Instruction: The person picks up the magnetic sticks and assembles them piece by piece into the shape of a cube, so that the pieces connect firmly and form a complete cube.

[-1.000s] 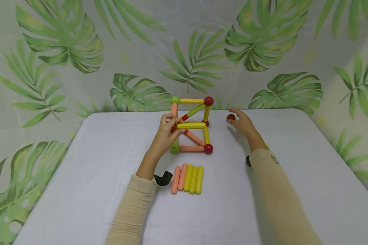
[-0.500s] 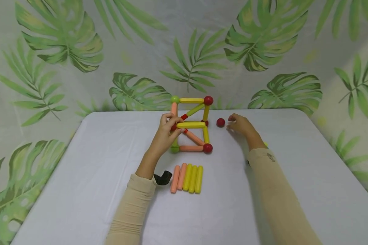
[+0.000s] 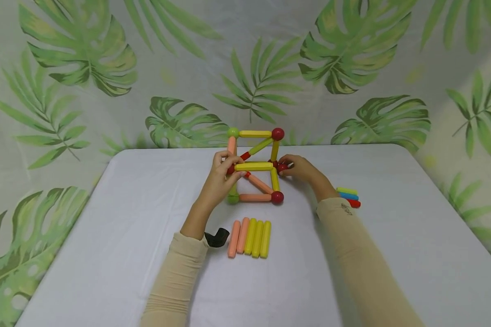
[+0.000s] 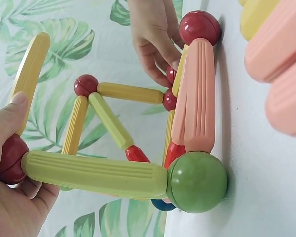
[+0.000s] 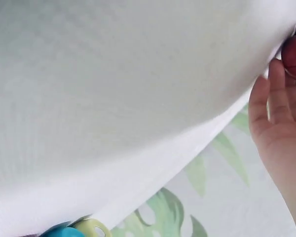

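A magnetic stick-and-ball frame, with a pink stick (image 3: pixel 255 198) along its lower front edge, stands near the table's back. My left hand (image 3: pixel 221 179) grips its red corner ball (image 4: pixel 12 159); the thumb lies on a yellow stick (image 3: pixel 253 167) attached to that ball. In the left wrist view, this stick's far end is free. At the frame's right side my right hand (image 3: pixel 304 170) pinches a loose red ball (image 3: pixel 283 168). That ball is beside the frame's lower back red ball (image 4: pixel 169 98); whether they touch is hard to tell. A green ball (image 4: pixel 197 181) forms a lower corner.
Two pink sticks (image 3: pixel 242 235) and several yellow sticks (image 3: pixel 258 238) lie in a row in front of the frame. Green, blue and red pieces (image 3: pixel 348 196) lie right of my right forearm. A leaf-patterned cloth (image 3: pixel 180 59) hangs behind the white table (image 3: pixel 127 204).
The loose red ball left my right fingers and rolled left to the frame. My right hand followed it and now has its fingers on it. My left hand stayed in place.
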`<control>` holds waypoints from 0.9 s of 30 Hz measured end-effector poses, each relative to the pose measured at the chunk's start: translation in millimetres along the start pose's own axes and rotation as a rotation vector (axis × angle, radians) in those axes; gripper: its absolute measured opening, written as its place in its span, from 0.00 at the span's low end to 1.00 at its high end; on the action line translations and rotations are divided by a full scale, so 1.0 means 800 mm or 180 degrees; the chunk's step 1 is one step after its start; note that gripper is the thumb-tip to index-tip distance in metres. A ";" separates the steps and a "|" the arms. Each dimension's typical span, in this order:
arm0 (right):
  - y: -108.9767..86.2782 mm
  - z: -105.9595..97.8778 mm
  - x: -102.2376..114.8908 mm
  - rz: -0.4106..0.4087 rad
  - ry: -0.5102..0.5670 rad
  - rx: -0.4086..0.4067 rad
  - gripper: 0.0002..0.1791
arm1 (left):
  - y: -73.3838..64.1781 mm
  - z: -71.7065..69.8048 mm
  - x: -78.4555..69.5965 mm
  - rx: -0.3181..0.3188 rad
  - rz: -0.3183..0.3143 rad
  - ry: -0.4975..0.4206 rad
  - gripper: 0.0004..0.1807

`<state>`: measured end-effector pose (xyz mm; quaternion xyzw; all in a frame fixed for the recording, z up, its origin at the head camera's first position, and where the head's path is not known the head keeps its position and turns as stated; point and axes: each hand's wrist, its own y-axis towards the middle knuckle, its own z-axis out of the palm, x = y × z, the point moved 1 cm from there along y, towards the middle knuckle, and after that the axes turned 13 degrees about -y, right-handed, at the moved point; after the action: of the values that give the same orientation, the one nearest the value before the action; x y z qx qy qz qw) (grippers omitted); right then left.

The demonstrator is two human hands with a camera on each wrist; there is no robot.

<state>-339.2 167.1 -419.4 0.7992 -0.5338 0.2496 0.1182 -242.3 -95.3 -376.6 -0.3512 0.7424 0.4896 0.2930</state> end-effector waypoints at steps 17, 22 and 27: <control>-0.082 -0.037 0.062 -0.0725 0.1642 -0.0458 0.21 | 0.000 0.000 0.001 -0.0017 0.0031 -0.0040 0.11; -0.094 -0.035 0.080 -0.0980 0.1757 -0.0387 0.21 | 0.000 0.000 0.000 -0.0038 0.0043 0.0015 0.11; -0.107 -0.033 0.078 -0.0855 0.1593 -0.0433 0.26 | 0.000 0.001 -0.001 -0.0046 0.0051 -0.0021 0.11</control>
<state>-249.4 163.8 -357.7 0.7666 -0.3929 0.3847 0.3315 -241.6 -94.6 -376.6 -0.3457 0.7406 0.4985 0.2890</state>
